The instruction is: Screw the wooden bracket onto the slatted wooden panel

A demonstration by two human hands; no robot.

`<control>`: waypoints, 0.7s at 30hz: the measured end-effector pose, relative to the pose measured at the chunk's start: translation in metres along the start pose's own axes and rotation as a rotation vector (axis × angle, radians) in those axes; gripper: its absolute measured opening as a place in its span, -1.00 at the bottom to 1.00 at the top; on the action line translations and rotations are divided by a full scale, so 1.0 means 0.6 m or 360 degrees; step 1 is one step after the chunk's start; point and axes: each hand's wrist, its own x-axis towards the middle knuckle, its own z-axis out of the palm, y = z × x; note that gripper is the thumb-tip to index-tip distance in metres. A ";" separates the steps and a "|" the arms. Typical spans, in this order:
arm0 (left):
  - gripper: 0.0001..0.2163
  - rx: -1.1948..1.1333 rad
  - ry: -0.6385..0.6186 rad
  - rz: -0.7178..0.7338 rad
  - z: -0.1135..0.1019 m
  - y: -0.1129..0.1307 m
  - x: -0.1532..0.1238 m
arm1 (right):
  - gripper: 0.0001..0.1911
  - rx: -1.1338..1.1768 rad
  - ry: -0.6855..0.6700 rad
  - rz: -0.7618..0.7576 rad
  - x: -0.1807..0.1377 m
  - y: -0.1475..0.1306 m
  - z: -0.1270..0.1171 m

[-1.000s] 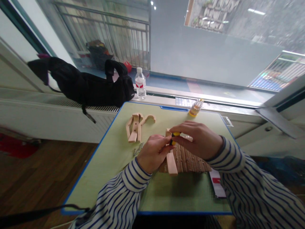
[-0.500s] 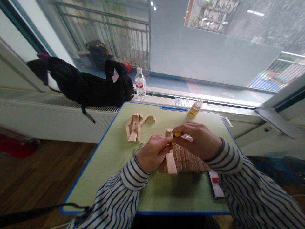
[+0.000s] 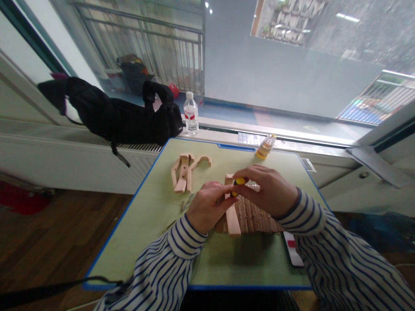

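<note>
A stubby yellow-and-black screwdriver (image 3: 239,181) stands over a pale wooden piece (image 3: 232,219); its tip is hidden by my fingers. My right hand (image 3: 269,188) is closed around the handle with thumb and fingertips. From the other side, my left hand (image 3: 209,205) reaches across the wooden piece, thumb and forefinger pinched at the screwdriver's lower part. Under both lies a brown ribbed board (image 3: 256,218) dotted with small holes or studs, partly covered by my right hand. Beside my left wrist are some small metal screws (image 3: 187,202), too blurred to tell apart.
Several curved wooden pieces (image 3: 183,172) lie at the table's back left. A glue bottle (image 3: 266,147) stands at the back edge. A phone-like flat object (image 3: 293,249) lies by my right sleeve. A water bottle (image 3: 191,114) and black bag (image 3: 129,119) rest on the sill behind.
My right hand has shifted slightly left and its grip on the screwdriver handle has turned a little. My left forearm has moved slightly right. The wooden piece stays in place.
</note>
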 end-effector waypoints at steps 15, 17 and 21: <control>-0.82 0.0016 -0.0133 0.0092 -0.011 0.001 0.006 | -0.79 0.0000 -0.0181 -0.0109 0.008 0.000 -0.013; -0.82 0.0001 -0.0166 0.0100 -0.014 0.003 0.007 | -0.78 -0.0014 -0.0171 -0.0099 0.009 -0.001 -0.013; -0.81 -0.0019 -0.0238 0.0111 -0.018 0.004 0.009 | -0.78 -0.0051 -0.0144 -0.0078 0.009 -0.002 -0.012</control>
